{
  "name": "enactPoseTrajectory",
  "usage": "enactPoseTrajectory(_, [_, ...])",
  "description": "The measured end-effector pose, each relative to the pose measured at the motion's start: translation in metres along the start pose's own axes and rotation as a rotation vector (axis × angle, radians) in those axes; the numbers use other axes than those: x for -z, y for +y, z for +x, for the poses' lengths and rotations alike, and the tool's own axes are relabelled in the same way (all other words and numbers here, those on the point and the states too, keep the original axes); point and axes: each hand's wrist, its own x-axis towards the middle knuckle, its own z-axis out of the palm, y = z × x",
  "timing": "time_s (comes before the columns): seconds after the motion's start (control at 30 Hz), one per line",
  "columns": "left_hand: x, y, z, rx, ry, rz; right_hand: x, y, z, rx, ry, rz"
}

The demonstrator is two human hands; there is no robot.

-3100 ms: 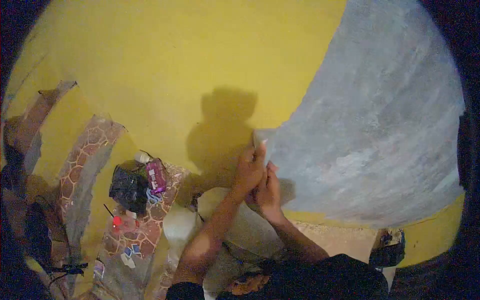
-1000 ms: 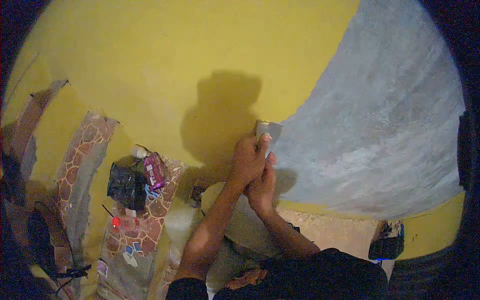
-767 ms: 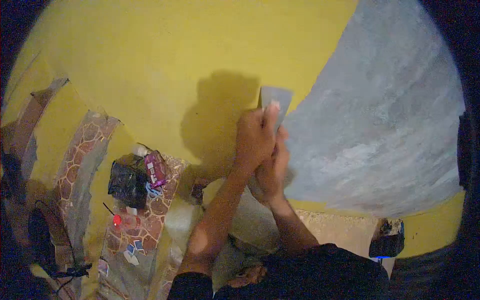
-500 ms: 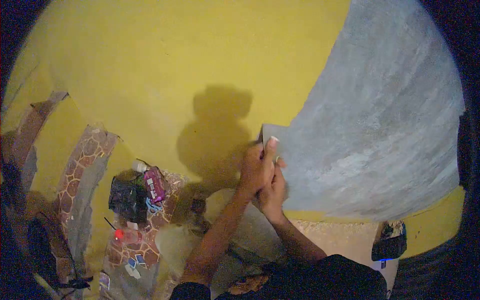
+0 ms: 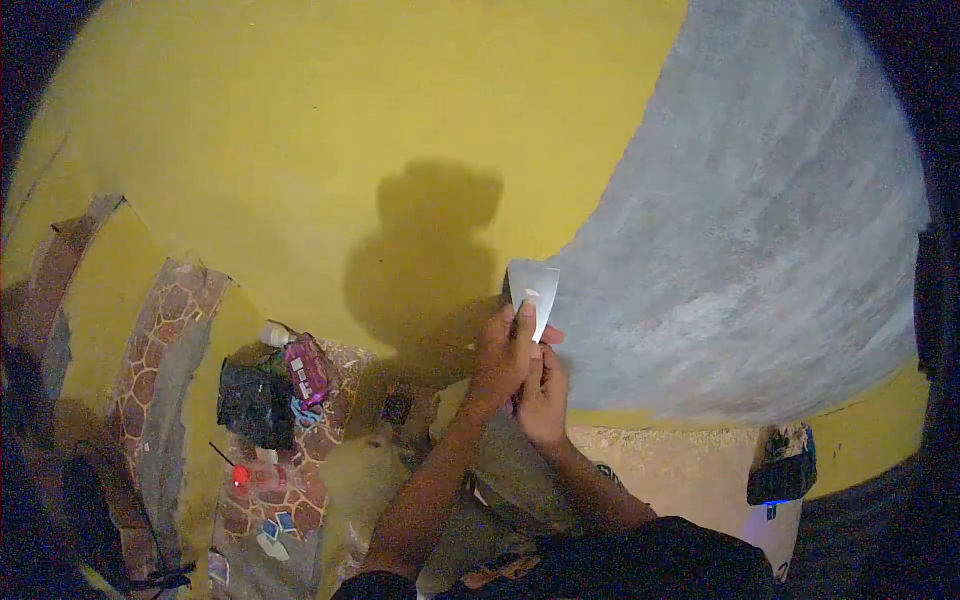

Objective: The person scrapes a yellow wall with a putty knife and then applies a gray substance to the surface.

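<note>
"What's changed just now?"

"Nearest, the left hand (image 5: 503, 357) is clamped on the scraper (image 5: 542, 276) and the right hand (image 5: 544, 407) meets it below, closed around the lower end, I judge (fingers hide it). The scraper's face shines; half a second ago it was dull — likely its angle was altered."

"Which way does it point?"

"Away from the body, wide edge foremost, long axis nearly upright — at the grey patch's (image 5: 760, 230) left border, by yellow paint (image 5: 300, 130). Touching? Can't tell."

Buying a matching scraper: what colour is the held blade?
Silvery-grey blade, seen in the head view.
</note>
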Motion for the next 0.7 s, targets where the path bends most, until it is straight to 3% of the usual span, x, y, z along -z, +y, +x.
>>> enactPoseTrajectory(0.1, [-0.007, -0.003, 0.0, -0.007, 0.025, -0.003, 0.008, -0.003, -0.001, -0.08, -0.053, -0.103])
enactPoseTrajectory(0.13, [-0.007, 0.001, 0.001, 0.074, 0.013, -0.02, 0.008, -0.005, -0.003, -0.085, -0.053, -0.1])
enactPoseTrajectory(0.2, [-0.004, 0.007, 0.005, 0.153, 0.005, -0.032, 0.002, -0.003, -0.003, -0.153, -0.015, 0.13])
enactPoseTrajectory(0.27, [-0.001, 0.003, 0.006, 0.076, -0.063, 0.066, -0.002, 0.009, -0.006, -0.168, -0.017, 0.265])
enactPoseTrajectory(0.33, [0.009, 0.011, 0.011, 0.051, -0.073, 0.154, -0.011, 0.01, -0.001, 0.165, 0.109, 0.038])
enactPoseTrajectory(0.37, [0.013, 0.012, 0.011, 0.059, -0.089, 0.162, -0.016, 0.011, 0.001, -0.066, 0.084, 0.27])
enactPoseTrajectory(0.4, [0.014, 0.018, 0.013, 0.077, -0.106, 0.169, -0.024, 0.015, 0.002, -0.075, 0.083, 0.272])
enactPoseTrajectory(0.43, [0.014, 0.032, 0.016, 0.247, -0.143, 0.099, -0.033, 0.022, 0.0, -0.139, 0.106, 0.445])
enactPoseTrajectory(0.47, [0.017, 0.036, 0.022, 0.263, -0.14, 0.102, -0.037, 0.024, -0.004, -0.201, 0.131, 0.622])
enactPoseTrajectory(0.5, [0.022, 0.038, 0.031, 0.167, -0.238, 0.197, -0.036, 0.019, -0.002, -0.203, 0.128, 0.626])
enactPoseTrajectory(0.57, [0.029, 0.048, 0.046, 0.066, -0.343, 0.293, -0.028, 0.012, -0.003, -0.297, 0.12, 0.24])
enactPoseTrajectory(0.63, [0.035, 0.057, 0.058, 0.138, -0.617, 0.311, -0.012, 0.044, -0.006, -0.185, 0.113, 0.324])
enactPoseTrajectory(0.7, [0.036, 0.058, 0.062, 0.191, -0.61, 0.345, 0.001, 0.057, -0.012, -0.084, 0.123, 0.415])
